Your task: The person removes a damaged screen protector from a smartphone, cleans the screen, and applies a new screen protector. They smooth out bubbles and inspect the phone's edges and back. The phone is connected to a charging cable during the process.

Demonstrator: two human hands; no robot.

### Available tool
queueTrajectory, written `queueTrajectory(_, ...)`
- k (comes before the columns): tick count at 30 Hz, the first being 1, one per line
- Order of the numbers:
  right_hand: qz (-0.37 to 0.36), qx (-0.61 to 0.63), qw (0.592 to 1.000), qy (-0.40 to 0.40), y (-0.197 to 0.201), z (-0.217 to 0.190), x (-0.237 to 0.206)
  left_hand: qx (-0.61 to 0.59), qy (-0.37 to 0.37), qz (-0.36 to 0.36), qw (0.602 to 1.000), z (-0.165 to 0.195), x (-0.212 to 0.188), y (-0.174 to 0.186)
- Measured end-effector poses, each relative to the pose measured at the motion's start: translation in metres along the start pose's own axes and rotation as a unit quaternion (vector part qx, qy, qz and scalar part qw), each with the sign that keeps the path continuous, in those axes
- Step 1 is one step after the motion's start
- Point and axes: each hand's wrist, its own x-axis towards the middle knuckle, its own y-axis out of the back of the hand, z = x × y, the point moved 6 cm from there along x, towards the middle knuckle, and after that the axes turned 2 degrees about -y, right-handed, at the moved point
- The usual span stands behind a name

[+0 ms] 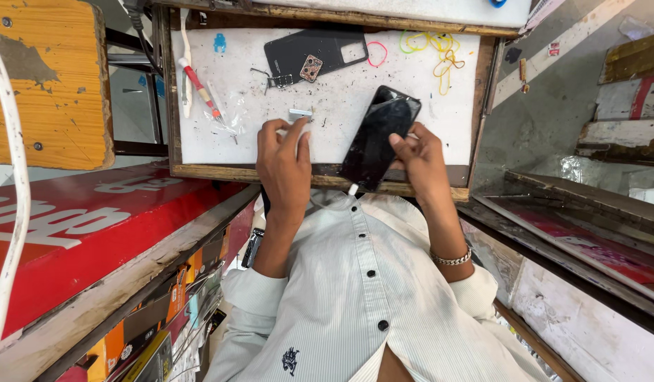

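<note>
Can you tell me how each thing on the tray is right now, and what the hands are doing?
phone: dark screen, tilted, held up
right hand: gripping the phone
left hand: closed on a small white thing
back cover: off, lying flat
rubber bands: loose, lying scattered
screwdriver: lying unused

White-topped work tray (426,106) with a worn wooden frame, scuffed orange wooden board (47,85) at one side, red counter panel (79,226) below it, grey concrete floor (546,106), daylight

Bright, even daylight; edges warped.
</note>
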Motion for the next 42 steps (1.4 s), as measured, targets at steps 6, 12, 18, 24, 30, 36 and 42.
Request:
queueTrajectory(6, 0.042, -0.256, 0.964, -0.049, -0.005, -0.036, -0.01, 0.028, -0.077, -0.047, 0.996, 0.003, 0.012, -0.015)
queueTrajectory(12, 0.078, -0.478, 0.872, 0.068, -0.01, -0.085, -0.035, 0.052, -0.092, -0.044, 0.993, 0.008, 0.019, -0.011)
queueTrajectory(18, -0.049, -0.185, 0.967, 0.169, -0.045, -0.075, -0.041, 0.003, -0.095, -0.038, 0.995, 0.024, 0.008, 0.009)
queueTrajectory(24, -0.136, -0.086, 0.985, 0.063, -0.056, -0.031, -0.022, -0.104, -0.114, -0.059, 0.986, 0.045, 0.001, 0.011)
queueTrajectory(30, -0.107, 0.013, 0.993, 0.051, -0.024, -0.014, -0.017, -0.405, 0.103, -0.181, 0.89, 0.016, -0.009, -0.017)
queueTrajectory(36, -0.098, 0.044, 0.991, 0.083, -0.024, -0.034, -0.023, -0.463, 0.173, -0.218, 0.842, 0.009, -0.014, -0.031)
queueTrajectory(42, -0.143, -0.13, 0.951, 0.24, -0.047, -0.065, -0.037, -0.342, 0.114, -0.228, 0.904, 0.031, -0.015, -0.025)
